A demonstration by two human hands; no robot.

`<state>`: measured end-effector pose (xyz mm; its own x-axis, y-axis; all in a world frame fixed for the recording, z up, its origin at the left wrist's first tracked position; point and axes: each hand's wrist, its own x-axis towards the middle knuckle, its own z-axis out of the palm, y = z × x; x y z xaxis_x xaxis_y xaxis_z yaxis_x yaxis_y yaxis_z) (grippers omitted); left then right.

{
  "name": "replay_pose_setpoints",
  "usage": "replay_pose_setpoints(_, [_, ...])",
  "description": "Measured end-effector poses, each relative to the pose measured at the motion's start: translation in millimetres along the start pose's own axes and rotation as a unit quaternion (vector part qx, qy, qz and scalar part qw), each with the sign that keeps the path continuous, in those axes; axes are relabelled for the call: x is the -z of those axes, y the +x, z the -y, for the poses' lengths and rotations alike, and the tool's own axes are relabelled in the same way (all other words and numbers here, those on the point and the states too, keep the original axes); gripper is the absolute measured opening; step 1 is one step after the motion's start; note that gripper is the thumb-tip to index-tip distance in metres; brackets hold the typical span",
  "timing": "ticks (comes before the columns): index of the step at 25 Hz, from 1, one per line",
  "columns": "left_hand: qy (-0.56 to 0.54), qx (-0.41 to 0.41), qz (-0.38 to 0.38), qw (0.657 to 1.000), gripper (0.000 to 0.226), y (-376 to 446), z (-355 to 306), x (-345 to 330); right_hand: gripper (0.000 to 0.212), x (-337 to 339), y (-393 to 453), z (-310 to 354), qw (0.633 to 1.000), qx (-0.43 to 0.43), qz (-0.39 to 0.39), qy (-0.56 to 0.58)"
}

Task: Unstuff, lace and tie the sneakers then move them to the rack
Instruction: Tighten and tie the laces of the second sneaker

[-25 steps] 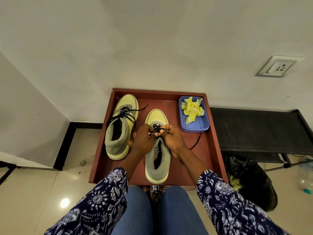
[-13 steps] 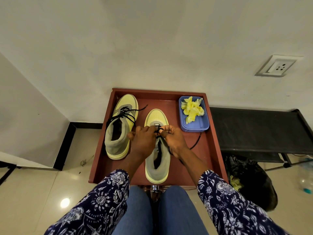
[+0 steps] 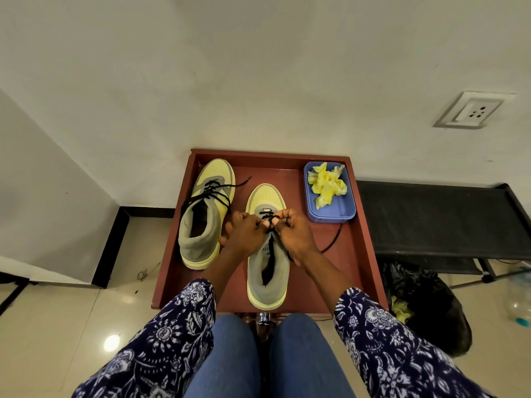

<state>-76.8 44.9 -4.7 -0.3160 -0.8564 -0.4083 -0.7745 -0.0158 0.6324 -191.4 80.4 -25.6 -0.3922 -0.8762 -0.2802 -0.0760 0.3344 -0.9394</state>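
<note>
Two yellow and grey sneakers stand on a red-brown tray (image 3: 365,254), toes toward the wall. The left sneaker (image 3: 205,216) has its black lace threaded, with loose ends trailing right. Over the tongue of the right sneaker (image 3: 267,271), my left hand (image 3: 244,235) and my right hand (image 3: 293,235) meet, fingers curled, each pinching the black lace (image 3: 268,215) at the eyelets. One lace end (image 3: 333,242) trails onto the tray by my right wrist.
A blue tub (image 3: 330,215) holding crumpled yellow paper stuffing (image 3: 326,185) sits at the tray's back right corner. A low black rack (image 3: 439,219) stands to the right against the wall, with a black bag (image 3: 431,305) under it. My knees are at the tray's near edge.
Both hands stayed over the right sneaker's lace; my left hand shifted slightly right and closer to my right hand. The sneakers and tub have not moved.
</note>
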Motion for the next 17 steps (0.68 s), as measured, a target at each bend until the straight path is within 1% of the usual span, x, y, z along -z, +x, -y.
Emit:
replay_pose_setpoints(3, [-0.016, -0.032, -0.035, 0.999, 0.028, 3.3, 5.2, -2.9, 0.020, -2.4, 1.3, -1.7, 1.000, -0.016, 0.013, 0.013])
replay_pose_setpoints(5, [-0.021, -0.050, -0.063, 0.997, 0.021, 1.5, 5.6, -2.0, 0.018, -3.9, 2.5, -3.1, 1.000, -0.022, 0.012, 0.013])
replay_pose_setpoints(8, [-0.019, -0.047, -0.105, 0.993, 0.027, -3.3, 8.4, -1.5, 0.018, -5.2, 3.2, -2.9, 0.999, -0.033, 0.013, 0.024])
replay_pose_setpoints(11, [0.018, -0.066, -0.104, 0.992, 0.027, -4.3, 13.2, -5.6, 0.018, -5.5, 2.8, -1.9, 0.998, -0.041, 0.015, 0.041])
replay_pose_setpoints(13, [0.025, -0.090, -0.099, 0.991, 0.020, -4.8, 14.4, -6.7, 0.018, -5.3, 1.9, -1.0, 0.997, -0.045, 0.018, 0.059])
replay_pose_setpoints(14, [0.019, -0.103, -0.102, 0.989, 0.016, -4.1, 15.6, -8.0, 0.017, -5.2, 1.3, -0.6, 0.997, -0.048, 0.020, 0.065])
replay_pose_setpoints(15, [0.006, -0.102, -0.108, 0.989, 0.017, -5.1, 15.4, -9.0, 0.017, -5.2, 0.7, -0.6, 0.996, -0.050, 0.021, 0.070])
replay_pose_setpoints(17, [-0.019, -0.083, -0.122, 0.989, 0.020, -7.0, 13.8, -8.7, 0.018, -5.3, 0.0, -0.7, 0.995, -0.048, 0.023, 0.080])
